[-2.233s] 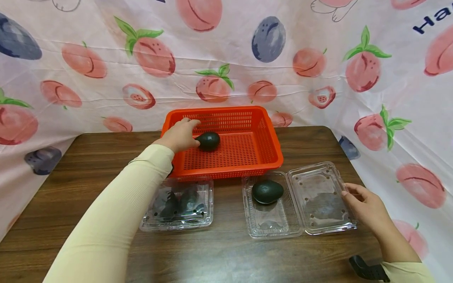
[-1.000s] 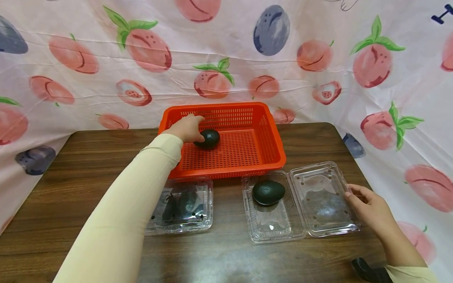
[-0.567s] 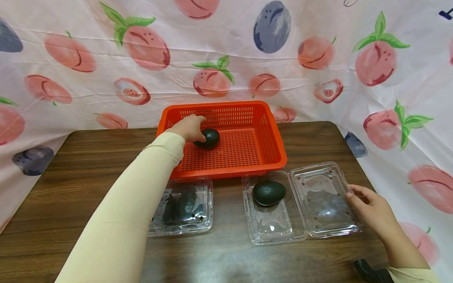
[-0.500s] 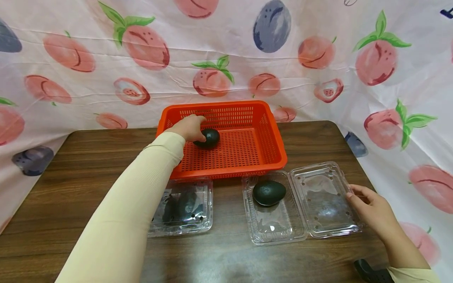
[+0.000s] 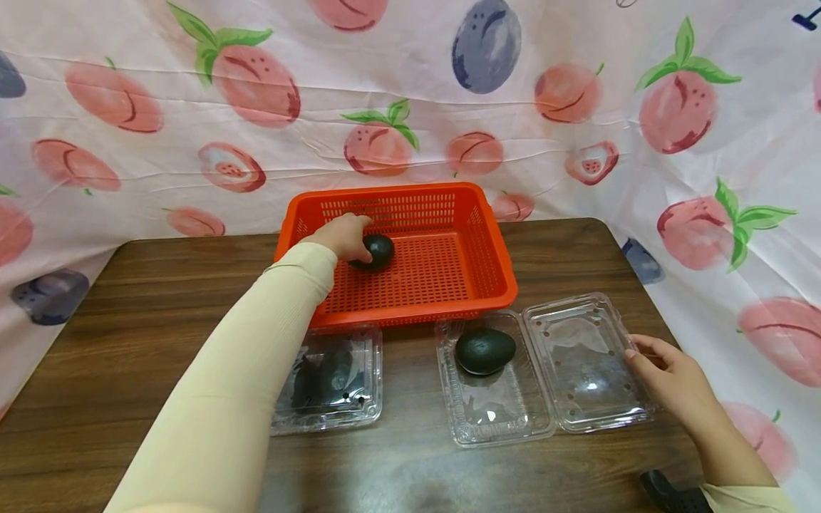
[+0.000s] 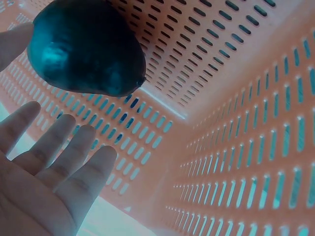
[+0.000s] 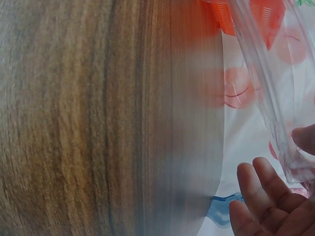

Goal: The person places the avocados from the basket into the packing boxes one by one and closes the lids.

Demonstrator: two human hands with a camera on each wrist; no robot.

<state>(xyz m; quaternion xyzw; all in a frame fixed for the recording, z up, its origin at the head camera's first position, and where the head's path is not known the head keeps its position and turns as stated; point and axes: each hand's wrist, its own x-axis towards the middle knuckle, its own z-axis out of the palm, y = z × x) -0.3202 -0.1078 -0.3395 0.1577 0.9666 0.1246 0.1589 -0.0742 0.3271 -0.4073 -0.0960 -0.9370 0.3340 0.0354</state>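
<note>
My left hand [image 5: 343,236] reaches into a red slotted plastic basket [image 5: 410,313], beside a dark green avocado [image 5: 381,249]. In the left wrist view its fingers [image 6: 86,169] are spread below the avocado [image 6: 88,51], apart from it, and the thumb is at its side. My right hand [image 5: 670,377] holds the outer edge of the clear lid [image 5: 577,370] of an unfolded clamshell box, thumb on top. Another avocado [image 5: 485,350] lies in the back of that box's base [image 5: 503,417]. The right wrist view shows the thumb against the clear lid [image 7: 261,78].
A closed clear clamshell box [image 5: 362,410] with dark avocados inside sits to the left, partly behind my left sleeve. All stand on a brown wooden table [image 5: 160,299]. A fruit-print cloth [image 5: 423,71] hangs behind and on the right.
Since the oldest frame, my left hand has moved slightly right and closer around the avocado in the basket. My right hand stays on the lid edge. The head view has shifted a little.
</note>
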